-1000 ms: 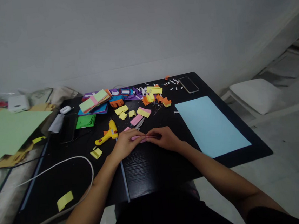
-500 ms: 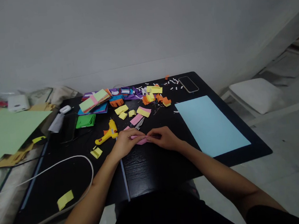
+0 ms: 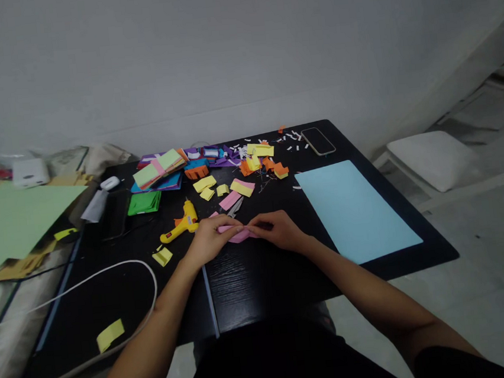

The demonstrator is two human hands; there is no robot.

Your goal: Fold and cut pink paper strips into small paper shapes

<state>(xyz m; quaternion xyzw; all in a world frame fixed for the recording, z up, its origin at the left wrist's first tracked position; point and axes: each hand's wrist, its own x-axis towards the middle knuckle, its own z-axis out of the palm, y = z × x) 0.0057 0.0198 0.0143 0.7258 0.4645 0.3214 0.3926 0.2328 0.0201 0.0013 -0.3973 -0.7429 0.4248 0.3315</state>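
My left hand (image 3: 210, 239) and my right hand (image 3: 278, 230) meet over the middle of the black table (image 3: 252, 284). Both pinch a small pink folded paper piece (image 3: 237, 233) that lies between their fingertips, low over the tabletop. A yellow glue gun (image 3: 180, 225) lies just left of my left hand. Scissors (image 3: 235, 208) and another pink piece (image 3: 230, 200) lie just beyond the hands.
A light blue sheet (image 3: 354, 210) lies to the right, a phone (image 3: 317, 140) behind it. Piles of coloured paper pieces (image 3: 214, 166) crowd the far edge. A white cable (image 3: 108, 274) loops at left, near a green sheet (image 3: 14, 221). A white cushion (image 3: 431, 160) sits on the floor.
The pink piece shows more between my fingers now and has opened slightly. Both hands stay in nearly the same place.
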